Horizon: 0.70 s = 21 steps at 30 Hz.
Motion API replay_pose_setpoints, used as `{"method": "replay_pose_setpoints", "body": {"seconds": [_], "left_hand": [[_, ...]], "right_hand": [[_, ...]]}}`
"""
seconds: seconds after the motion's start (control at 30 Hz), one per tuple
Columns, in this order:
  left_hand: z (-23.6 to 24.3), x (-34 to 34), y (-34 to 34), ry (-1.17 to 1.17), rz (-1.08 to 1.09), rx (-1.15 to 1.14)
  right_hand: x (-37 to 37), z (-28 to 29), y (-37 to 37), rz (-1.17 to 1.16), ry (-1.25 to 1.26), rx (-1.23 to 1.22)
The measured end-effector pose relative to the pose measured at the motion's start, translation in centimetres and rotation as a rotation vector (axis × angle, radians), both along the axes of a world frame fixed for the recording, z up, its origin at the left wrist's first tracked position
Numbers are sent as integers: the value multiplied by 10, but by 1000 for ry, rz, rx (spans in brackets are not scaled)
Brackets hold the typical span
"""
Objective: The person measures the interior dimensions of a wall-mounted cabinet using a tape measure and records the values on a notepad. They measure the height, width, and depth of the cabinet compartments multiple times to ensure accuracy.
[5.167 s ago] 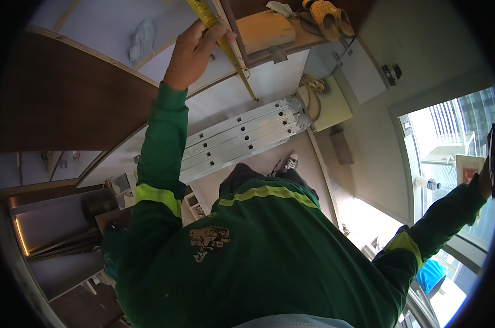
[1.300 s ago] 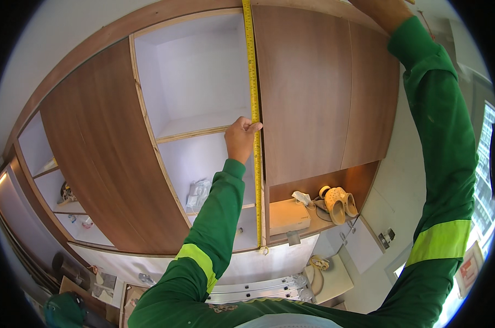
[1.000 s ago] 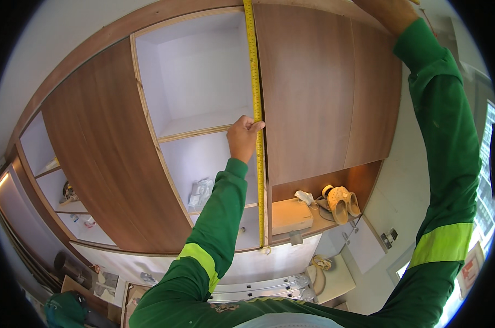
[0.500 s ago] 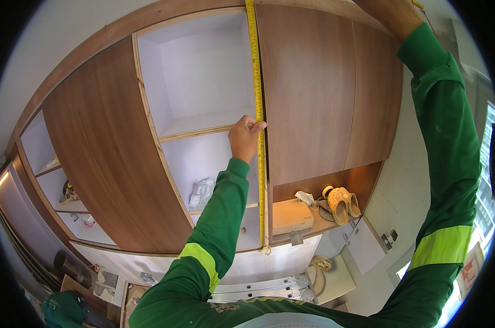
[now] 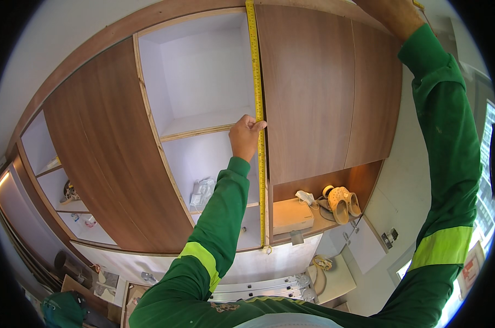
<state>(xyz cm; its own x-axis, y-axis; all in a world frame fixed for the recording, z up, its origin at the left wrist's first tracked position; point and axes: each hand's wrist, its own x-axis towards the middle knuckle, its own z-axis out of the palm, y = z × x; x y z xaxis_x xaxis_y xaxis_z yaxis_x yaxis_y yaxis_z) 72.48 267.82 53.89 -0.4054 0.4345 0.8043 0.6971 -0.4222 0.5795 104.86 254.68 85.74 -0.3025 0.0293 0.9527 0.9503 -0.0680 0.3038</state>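
Observation:
A long yellow tape measure blade (image 5: 261, 180) runs straight along the upright edge between the open white cabinet compartments (image 5: 206, 71) and the brown door panel (image 5: 305, 93) on the right. My left hand (image 5: 244, 138) is closed on the blade at the height of the middle shelf, thumb and fingers pinching it against the edge. At the upper right, my right hand (image 5: 392, 16) is raised high. Its fingers are cut off by the picture's top edge, so what it holds does not show.
Orange clogs (image 5: 340, 205) and a cardboard box (image 5: 293, 215) occupy the lower right shelf. A clear plastic packet (image 5: 202, 192) lies on a lower white shelf. Below stands a metal ladder (image 5: 255, 290). Another brown panel (image 5: 102, 142) covers the cabinet's left part.

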Motion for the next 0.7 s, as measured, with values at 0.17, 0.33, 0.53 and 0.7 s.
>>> {"method": "replay_pose_setpoints", "body": {"seconds": [0.17,0.33,0.53,0.7], "left_hand": [[-1,-1,0,15,11,25],[0,2,0,4,2,17],[0,1,-1,4,20,3],[0,0,0,4,26,-2]], "right_hand": [[0,0,-1,5,3,5],[1,0,-1,19,-13,22],[-1,-8,-11,17,-13,10],[-1,-10,-11,28,-18,44]]}}
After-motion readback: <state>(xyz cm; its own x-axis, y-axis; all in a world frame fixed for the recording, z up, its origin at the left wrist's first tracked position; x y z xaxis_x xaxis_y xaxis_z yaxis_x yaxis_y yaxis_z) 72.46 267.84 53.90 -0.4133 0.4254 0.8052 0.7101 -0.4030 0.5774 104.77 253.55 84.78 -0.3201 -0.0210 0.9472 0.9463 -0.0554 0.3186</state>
